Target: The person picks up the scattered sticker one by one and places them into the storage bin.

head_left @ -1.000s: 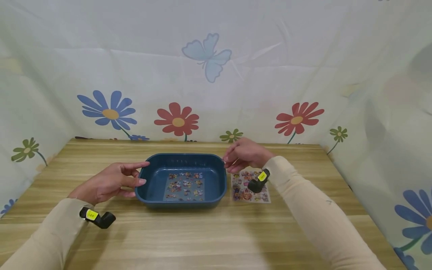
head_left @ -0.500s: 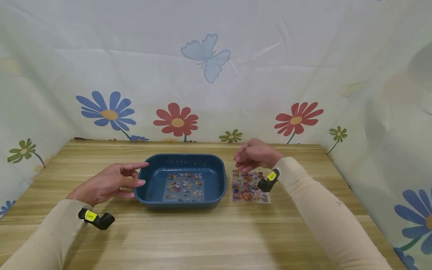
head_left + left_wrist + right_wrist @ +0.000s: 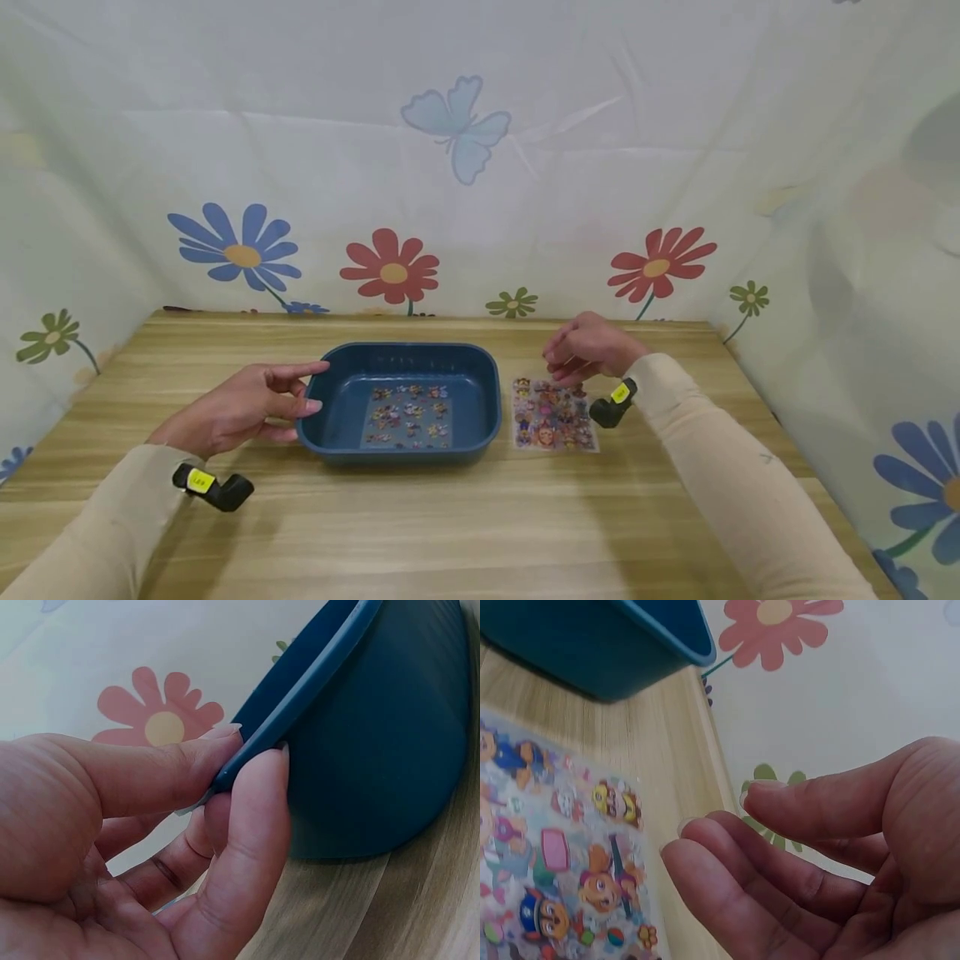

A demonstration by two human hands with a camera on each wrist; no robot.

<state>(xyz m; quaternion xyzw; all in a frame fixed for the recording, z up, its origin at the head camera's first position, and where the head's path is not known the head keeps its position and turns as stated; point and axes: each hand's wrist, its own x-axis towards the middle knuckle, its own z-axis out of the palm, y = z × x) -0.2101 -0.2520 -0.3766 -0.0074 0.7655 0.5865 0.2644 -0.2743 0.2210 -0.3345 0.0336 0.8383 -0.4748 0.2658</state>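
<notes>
A dark blue rectangular plastic basin [image 3: 401, 457] stands on the table, with a clear sticker sheet [image 3: 408, 417] of small cartoon figures lying flat on its floor. My left hand [image 3: 243, 408] pinches the basin's left rim; the left wrist view shows the thumb [image 3: 172, 769] on one side of the wall and a finger [image 3: 259, 817] on the other. To the basin's right a second sheet of cartoon stickers [image 3: 553, 417] lies on the wood. Just above that sheet's far edge hovers my right hand [image 3: 592, 346], its fingers loosely bent and holding nothing.
Wood-grain tabletop [image 3: 420, 533] spreads around the basin. A white cloth with printed flowers [image 3: 480, 208] hangs behind it and along both sides. A black camera mount is strapped to each wrist, the left one [image 3: 217, 486] and the right one [image 3: 615, 404].
My right hand has moved off the basin's right rim and shifted right, over the far edge of the loose sticker sheet. My left hand stays on the left rim.
</notes>
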